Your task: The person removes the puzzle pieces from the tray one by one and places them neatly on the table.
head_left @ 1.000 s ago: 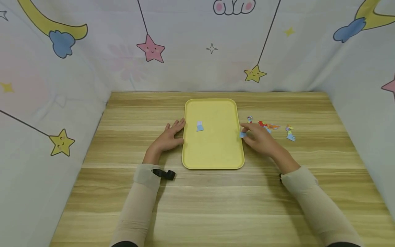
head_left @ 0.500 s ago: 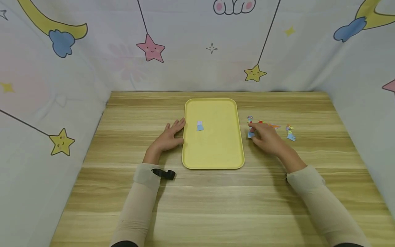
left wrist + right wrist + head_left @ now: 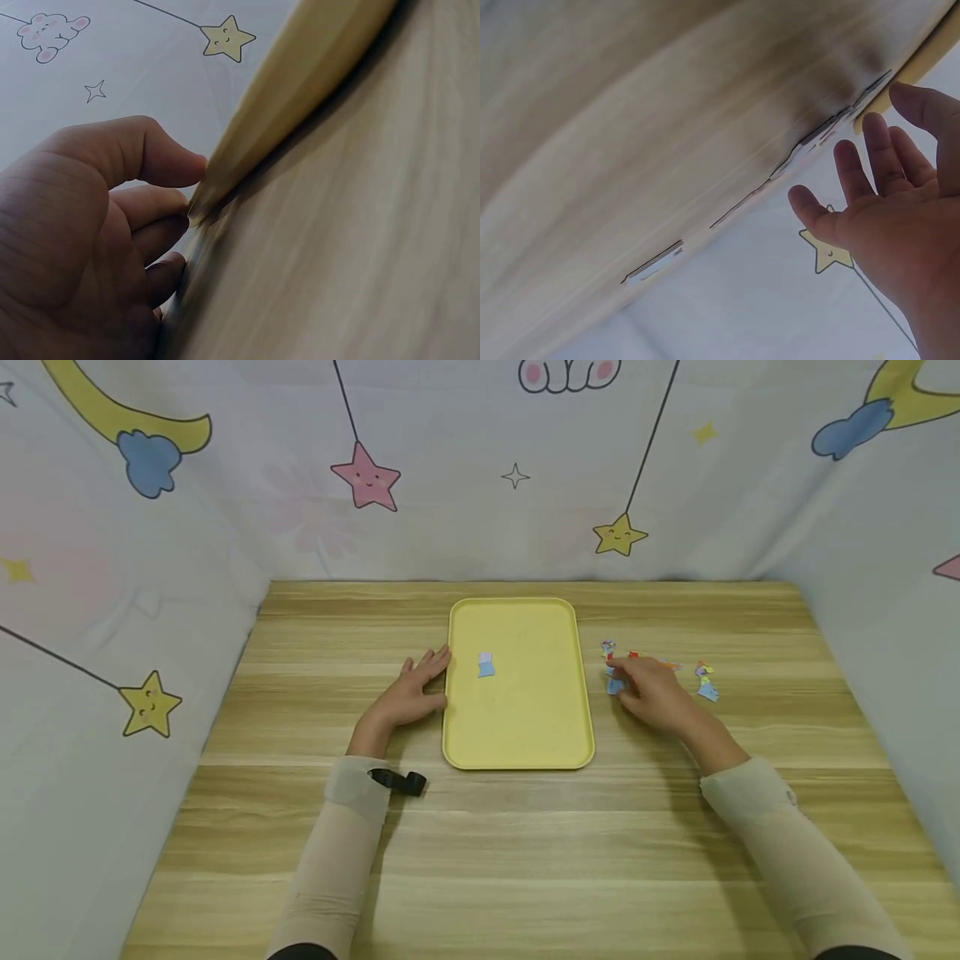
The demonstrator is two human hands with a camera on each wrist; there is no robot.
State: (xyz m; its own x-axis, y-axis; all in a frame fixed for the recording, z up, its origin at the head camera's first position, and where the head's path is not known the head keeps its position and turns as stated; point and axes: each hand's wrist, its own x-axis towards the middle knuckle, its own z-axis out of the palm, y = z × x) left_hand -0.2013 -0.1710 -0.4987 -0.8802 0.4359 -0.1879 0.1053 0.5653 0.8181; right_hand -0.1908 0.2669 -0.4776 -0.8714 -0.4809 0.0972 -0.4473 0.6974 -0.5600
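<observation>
My left hand (image 3: 411, 692) rests at the left edge of a yellow tray (image 3: 525, 727), its fingertips and thumb (image 3: 176, 161) touching the rim. A small white and light-blue flat piece (image 3: 486, 665) lies on the tray, left of its middle. My right hand (image 3: 654, 693) is just beyond the tray's right side, low over the table. Its fingers (image 3: 881, 154) are relaxed and apart in the right wrist view. Right at its fingertips lies a flat light-blue piece (image 3: 614, 687), partly hidden by the hand.
Around my right hand lie more small printed flat pieces: a multicoloured one (image 3: 607, 647), a red one (image 3: 634, 654) partly covered, and a yellow and blue group (image 3: 705, 683) to the right. A white curtain (image 3: 450, 527) with cartoon stars hangs behind the wooden table (image 3: 525, 852).
My right hand has moved right from the tray's edge, bringing the light-blue piece from the rim onto the table beside the other pieces. The left hand and tray have stayed in place.
</observation>
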